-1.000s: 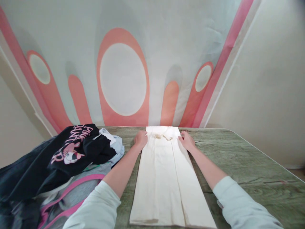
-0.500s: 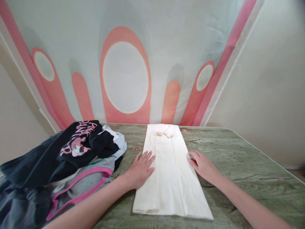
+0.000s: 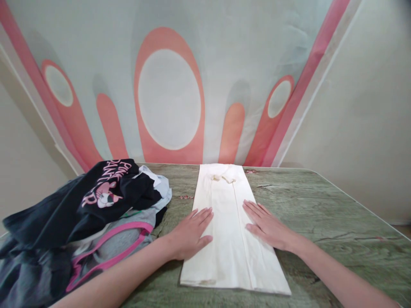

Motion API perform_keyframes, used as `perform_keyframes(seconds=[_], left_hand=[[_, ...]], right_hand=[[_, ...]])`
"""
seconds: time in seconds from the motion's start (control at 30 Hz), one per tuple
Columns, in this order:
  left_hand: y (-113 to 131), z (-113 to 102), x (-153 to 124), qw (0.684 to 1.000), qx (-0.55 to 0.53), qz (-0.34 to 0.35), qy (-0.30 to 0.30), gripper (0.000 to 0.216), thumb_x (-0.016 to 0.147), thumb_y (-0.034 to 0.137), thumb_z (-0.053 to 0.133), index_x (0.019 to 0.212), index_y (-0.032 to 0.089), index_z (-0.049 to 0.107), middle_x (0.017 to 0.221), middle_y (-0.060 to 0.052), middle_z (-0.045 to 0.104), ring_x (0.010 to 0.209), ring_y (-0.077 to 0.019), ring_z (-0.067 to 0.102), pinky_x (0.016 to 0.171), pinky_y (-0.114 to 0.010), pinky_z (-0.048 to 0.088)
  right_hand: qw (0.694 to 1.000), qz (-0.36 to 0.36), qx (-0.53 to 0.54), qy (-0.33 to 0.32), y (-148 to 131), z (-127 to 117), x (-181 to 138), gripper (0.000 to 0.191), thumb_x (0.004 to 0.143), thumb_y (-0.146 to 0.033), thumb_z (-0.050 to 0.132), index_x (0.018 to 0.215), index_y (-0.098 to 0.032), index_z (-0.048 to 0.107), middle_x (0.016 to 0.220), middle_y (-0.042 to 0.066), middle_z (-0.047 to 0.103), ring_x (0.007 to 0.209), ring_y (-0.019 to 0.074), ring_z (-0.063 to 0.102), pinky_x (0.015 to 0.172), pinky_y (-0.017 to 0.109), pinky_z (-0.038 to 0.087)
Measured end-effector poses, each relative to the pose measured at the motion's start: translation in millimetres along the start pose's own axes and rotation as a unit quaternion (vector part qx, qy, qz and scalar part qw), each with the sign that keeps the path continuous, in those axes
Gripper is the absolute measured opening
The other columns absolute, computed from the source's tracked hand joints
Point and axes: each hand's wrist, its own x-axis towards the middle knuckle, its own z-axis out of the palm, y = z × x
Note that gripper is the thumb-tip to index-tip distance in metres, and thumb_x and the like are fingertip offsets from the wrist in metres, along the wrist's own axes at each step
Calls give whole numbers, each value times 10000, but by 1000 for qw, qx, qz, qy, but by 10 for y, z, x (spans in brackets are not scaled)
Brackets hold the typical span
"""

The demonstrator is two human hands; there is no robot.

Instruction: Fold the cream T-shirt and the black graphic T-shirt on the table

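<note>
A cream-white garment (image 3: 226, 239), folded into a long strip with its collar at the far end, lies flat in front of me. My left hand (image 3: 192, 233) rests on its left edge, fingers stretched out and thumb apart. On the right edge lies my right hand (image 3: 268, 224), palm down with the fingers extended. Both hands press on the cloth and neither grips it. The palms and the cloth beneath them are hidden.
A heap of clothes lies at the left: a black printed sweatshirt (image 3: 80, 205) on top, a grey garment with pink trim (image 3: 118, 244) below. The wood-patterned table (image 3: 321, 214) reaches back to a wall with a pink and grey mural (image 3: 171, 156).
My right hand has moved left from the garment's right edge onto its surface, and its curled fingers have straightened. My left hand has shifted slightly, its fingers closer together.
</note>
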Motion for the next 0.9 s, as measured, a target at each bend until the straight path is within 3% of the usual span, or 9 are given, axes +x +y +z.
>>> perform_keyframes(seconds=[0.33,0.5,0.6,0.73,0.9], left_hand=[[241,-188,-611,995,-75,54,-44,550,910,455,305,1397,262,137,1460,-47,46,1327,-244,45,1077,-441,93],[277,-394,-776,985,-133,96,-53,462,916,388,347,1362,312,253,1452,-17,109,1317,-251,106,1074,-454,91],[193,-497,-814,981,-159,90,-61,389,930,310,328,1318,315,349,1421,12,255,1297,-204,224,1080,-398,144],[-8,-471,-794,993,-109,52,-4,404,892,193,364,1274,314,415,1349,31,398,1247,-168,341,1064,-345,230],[-39,-431,-592,992,-11,128,-15,552,768,92,462,1294,242,386,1345,-34,404,1234,-198,362,1078,-376,178]], right_hand=[[997,-10,65,-32,-275,-127,-561,596,885,-422,352,1393,-269,80,1456,29,116,1328,228,99,1077,489,103],[987,-45,146,-47,-436,-289,-806,651,823,-394,496,1378,-284,175,1432,41,203,1313,239,156,1073,481,145],[979,-61,183,-58,-415,-393,-895,571,815,-328,522,1341,-318,300,1396,26,304,1290,235,239,1067,481,183],[989,-54,133,-44,-228,-431,-882,486,841,-185,448,1301,-328,384,1353,7,390,1246,212,347,1065,458,238],[989,-144,17,-32,-112,-372,-661,606,803,-12,384,1337,-291,321,1356,1,386,1254,188,333,1080,437,220]])
